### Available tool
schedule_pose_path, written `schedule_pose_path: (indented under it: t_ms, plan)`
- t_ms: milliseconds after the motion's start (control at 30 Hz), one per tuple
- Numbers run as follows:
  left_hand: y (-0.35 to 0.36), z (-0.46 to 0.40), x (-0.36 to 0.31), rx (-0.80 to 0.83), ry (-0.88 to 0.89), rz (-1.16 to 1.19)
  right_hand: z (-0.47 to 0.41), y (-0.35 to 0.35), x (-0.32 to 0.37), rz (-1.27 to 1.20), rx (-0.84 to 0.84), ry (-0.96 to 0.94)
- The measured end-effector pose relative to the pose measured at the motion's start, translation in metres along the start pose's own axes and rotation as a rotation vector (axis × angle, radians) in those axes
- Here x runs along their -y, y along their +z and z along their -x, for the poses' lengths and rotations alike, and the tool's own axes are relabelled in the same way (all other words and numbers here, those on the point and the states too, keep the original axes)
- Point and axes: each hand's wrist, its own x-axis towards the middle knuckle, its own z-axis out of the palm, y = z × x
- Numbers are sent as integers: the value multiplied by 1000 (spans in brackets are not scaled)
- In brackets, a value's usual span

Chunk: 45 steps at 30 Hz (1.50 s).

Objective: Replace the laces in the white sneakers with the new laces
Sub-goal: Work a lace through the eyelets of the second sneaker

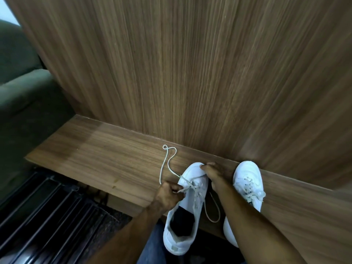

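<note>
two white sneakers are on the wooden table (106, 159) against the wood wall. the near sneaker (187, 210) lies toe toward the wall, its heel hanging over the table's front edge. the second sneaker (247, 183) stands just to its right, partly hidden by the right forearm and laced.

the left hand (168, 195) has its fingers pinched together on a lace (167, 161) at the near sneaker's left side. the right hand (213, 173) is clamped over the toe, pinning the shoe down.

one lace runs loose from the pinch in a long curl across the table, and another loop (212, 210) droops between the shoes. whether these are one lace or two, old or new, i cannot tell.

the lace looks thin, limp and light, so it will likely flop and twist; best held near its tip or right by the eyelet. the sneaker seems light with a soft upper and firmer sole, likely to slide unless held at the toe or heel.
</note>
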Motion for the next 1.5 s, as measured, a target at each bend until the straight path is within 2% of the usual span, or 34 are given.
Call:
schedule_pose_path:
  t_ms: [67,133,367,433,533,600,700,733,800,867,1000,1100,1200,1267,1400,1467,1500]
  plan:
    - [0,-1,1,1,9,-10,-6,2,3,-79,0,8]
    - [0,0,0,-1,10,-20,-11,6,6,-51,33,-19]
    - [1,1,-4,-11,-15,-51,-3,28,24,248,119,-372]
    - [0,2,-5,-15,-49,-55,15,31,34,150,173,-416]
    - [-1,1,-5,-18,-48,-74,47,22,46,-120,271,-514]
    - [-1,3,-7,-15,-49,-91,60,9,48,-176,205,-597]
    - [0,2,-9,-42,-66,-88,66,-10,32,83,-52,-514]
    - [0,4,-10,-48,-66,-96,69,-14,22,227,-70,-446]
    - [2,6,-14,-65,-53,-123,81,-21,1,542,33,-365]
    - [3,6,-15,-86,-38,-148,94,-21,-14,732,104,-369]
    - [5,6,-19,-93,-38,-193,105,-17,-28,794,-3,-390]
    - [5,10,-27,-99,-44,-256,105,-19,-23,809,-9,-385]
    - [5,10,-26,-94,-55,-252,107,-32,-12,633,-21,-336]
    - [5,9,-26,-79,-81,-212,108,-50,1,346,-99,-312]
    - [5,10,-24,-109,-93,-195,122,-107,39,-417,-335,-549]
    - [5,8,-19,-125,-65,-190,126,-130,56,-545,-461,-675]
    - [5,8,-19,-125,-62,-196,128,-139,60,-513,-528,-708]
